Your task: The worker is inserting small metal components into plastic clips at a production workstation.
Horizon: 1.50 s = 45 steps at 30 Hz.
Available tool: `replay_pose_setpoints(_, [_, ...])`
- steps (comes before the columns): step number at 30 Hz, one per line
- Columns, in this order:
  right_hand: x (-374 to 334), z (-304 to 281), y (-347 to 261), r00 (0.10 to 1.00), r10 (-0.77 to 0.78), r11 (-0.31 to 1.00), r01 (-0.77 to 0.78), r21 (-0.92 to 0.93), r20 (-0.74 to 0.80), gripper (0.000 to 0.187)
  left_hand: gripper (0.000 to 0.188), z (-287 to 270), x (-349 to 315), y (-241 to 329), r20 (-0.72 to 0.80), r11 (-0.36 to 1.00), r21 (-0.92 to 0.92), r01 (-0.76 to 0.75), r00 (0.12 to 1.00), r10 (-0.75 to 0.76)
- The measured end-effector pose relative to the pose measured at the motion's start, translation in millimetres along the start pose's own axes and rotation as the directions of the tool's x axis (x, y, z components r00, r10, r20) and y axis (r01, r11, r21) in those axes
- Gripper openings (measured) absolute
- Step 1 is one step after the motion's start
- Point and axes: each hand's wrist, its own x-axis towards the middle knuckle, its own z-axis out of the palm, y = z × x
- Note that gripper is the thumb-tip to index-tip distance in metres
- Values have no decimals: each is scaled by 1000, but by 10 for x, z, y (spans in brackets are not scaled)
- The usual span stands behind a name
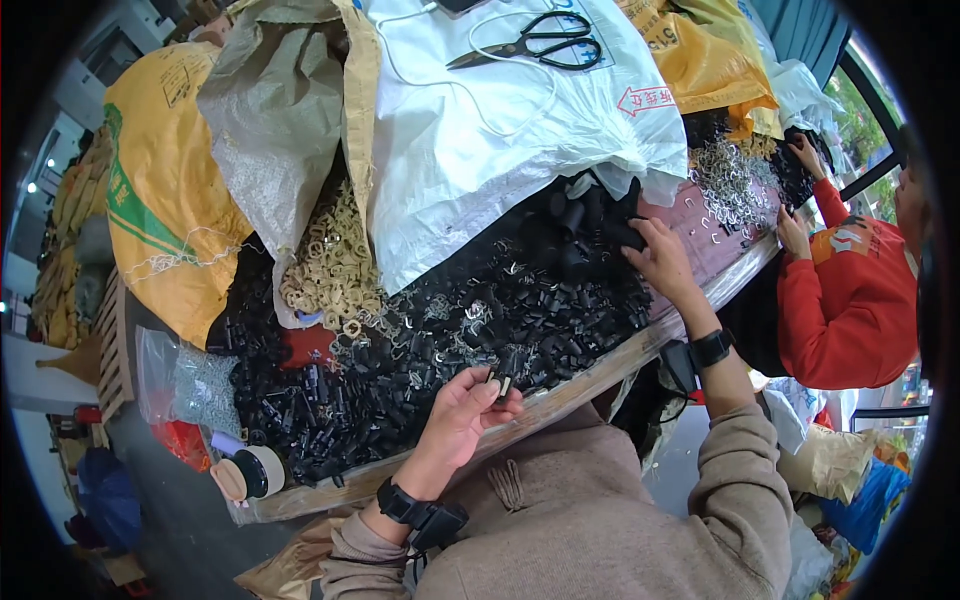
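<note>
My left hand [465, 420] is near the table's front edge, its fingers pinched on a small black and metal piece [501, 384] whose exact kind I cannot make out. Farther right, my right hand [665, 258] reaches to the back of the black pile. Its thumb and fingers close round a black rounded part [628, 232], partly lost among others. Between and beyond my hands spreads a heap of small black plastic parts [560, 340], mixed with shiny metal clips [476, 312]. Tan ring-shaped pieces [335, 255] spill from a sack at the left.
A white sack [470, 150] carries black-handled scissors [540, 42] and a white cable. Yellow sacks [165, 190] stand at both sides. A lidded jar [258, 470] sits at the front left corner. At right, a person in red [845, 300] handles U-shaped metal pieces [735, 185].
</note>
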Motion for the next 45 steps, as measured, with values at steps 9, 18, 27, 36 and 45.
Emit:
replay_pose_setpoints(9, [-211, -283, -248, 947, 316, 204, -134, 970, 64, 32, 25, 19, 16, 54, 12, 1000, 2, 16, 1000, -16])
replay_pose_setpoints(18, [-240, -102, -438, 869, 237, -753, -118, 647, 434, 32, 26, 6, 93, 97, 0, 998, -66, -1, 1000, 1])
replay_pose_setpoints(27, [-456, -179, -1222, 902, -228, 442, -239, 865, 366, 39, 27, 206, 19, 179, 35, 998, 46, 30, 999, -32])
replay_pose_setpoints(36, [-472, -229, -1420, 822, -491, 534, 21, 845, 290, 42, 28, 117, -81, 210, 90, 939, 342, 33, 994, -68])
replay_pose_setpoints(45, [-563, -121, -1499, 845, -425, 555, -40, 831, 324, 44, 28, 71, -9, 164, 19, 908, 418, 30, 999, -42])
